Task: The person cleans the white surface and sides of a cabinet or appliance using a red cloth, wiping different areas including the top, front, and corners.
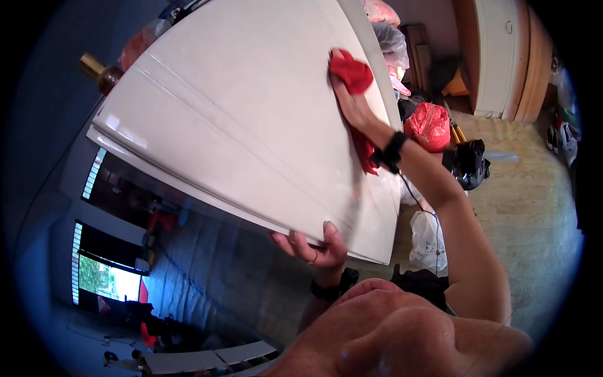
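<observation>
A large glossy white door panel (pixel 264 103), seemingly from an appliance or cabinet, stretches before me, with faint grooves along its face. My right hand (pixel 346 96) lies against the panel near its right side. It presses a red cloth (pixel 352 74) there, bunched over the fingers; a loose end hangs below the wrist, partly hidden by my forearm. At the panel's lower edge, my left hand (pixel 325 247) grips the rim, thumb on the face and fingers at the edge. Each wrist wears a black strap.
Right of the panel lie a red plastic bag (pixel 429 127), yellow-handled pliers or cutters (pixel 457 133), a black bag (pixel 471 160) and a white plastic bag (pixel 426 240). A pale cabinet (pixel 494 56) stands beyond. A gold-capped bottle (pixel 101 73) is past the panel's far-left edge.
</observation>
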### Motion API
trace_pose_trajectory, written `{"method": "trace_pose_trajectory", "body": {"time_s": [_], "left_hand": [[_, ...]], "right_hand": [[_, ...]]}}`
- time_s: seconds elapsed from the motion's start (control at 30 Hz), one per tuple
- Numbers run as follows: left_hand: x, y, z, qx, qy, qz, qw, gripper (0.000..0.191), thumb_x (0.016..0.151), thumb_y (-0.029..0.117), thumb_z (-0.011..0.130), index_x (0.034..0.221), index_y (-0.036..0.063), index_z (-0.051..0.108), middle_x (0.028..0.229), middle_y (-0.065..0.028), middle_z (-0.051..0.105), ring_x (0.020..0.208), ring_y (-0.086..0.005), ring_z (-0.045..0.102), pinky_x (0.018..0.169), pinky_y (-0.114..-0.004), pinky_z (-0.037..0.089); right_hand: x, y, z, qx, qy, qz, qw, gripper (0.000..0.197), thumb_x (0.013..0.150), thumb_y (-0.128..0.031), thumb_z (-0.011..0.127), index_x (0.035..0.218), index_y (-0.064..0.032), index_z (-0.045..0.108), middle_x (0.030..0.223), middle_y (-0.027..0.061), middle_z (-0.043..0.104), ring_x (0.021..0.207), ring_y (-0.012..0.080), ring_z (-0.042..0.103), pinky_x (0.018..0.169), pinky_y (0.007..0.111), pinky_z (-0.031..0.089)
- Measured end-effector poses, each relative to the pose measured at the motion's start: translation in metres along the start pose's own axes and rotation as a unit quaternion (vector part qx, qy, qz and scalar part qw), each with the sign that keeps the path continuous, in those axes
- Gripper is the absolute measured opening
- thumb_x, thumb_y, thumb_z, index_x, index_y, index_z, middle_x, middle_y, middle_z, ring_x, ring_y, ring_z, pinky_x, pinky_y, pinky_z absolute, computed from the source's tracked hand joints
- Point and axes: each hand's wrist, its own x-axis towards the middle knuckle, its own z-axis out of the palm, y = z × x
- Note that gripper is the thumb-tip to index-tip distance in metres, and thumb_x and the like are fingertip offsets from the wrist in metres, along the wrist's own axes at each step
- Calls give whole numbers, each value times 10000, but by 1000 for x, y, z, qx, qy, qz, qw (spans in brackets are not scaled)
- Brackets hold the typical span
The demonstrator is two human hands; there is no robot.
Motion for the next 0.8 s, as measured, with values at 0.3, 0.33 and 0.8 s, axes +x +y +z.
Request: {"method": "trace_pose_trajectory", "body": {"time_s": [0.3,0.33,0.8], "left_hand": [[-4,4,-8,24,-48,-21,998,745,937,67,650,1573,63,263,1666,-265,21,1503,-478,219,1157,-594,376],[-2,6,-8,24,-56,-25,998,748,942,72,654,1576,69,258,1666,-265,19,1501,-478,224,1153,-595,382],[-7,-8,4,-61,6,-5,998,710,915,49,665,1546,103,344,1693,-171,96,1538,-511,77,1205,-672,178]], "right_hand": [[118,-89,11,148,-146,45,977,182,1003,-107,535,1124,-3,623,1056,147,621,1035,272,567,947,334,441],[135,-83,15,160,-168,81,969,189,1013,-117,528,1138,-6,614,1070,139,614,1045,264,560,955,335,437],[-219,-24,-28,-5,29,329,944,348,1058,-145,524,1380,-15,502,1405,154,487,1356,283,436,1176,390,290]]}}
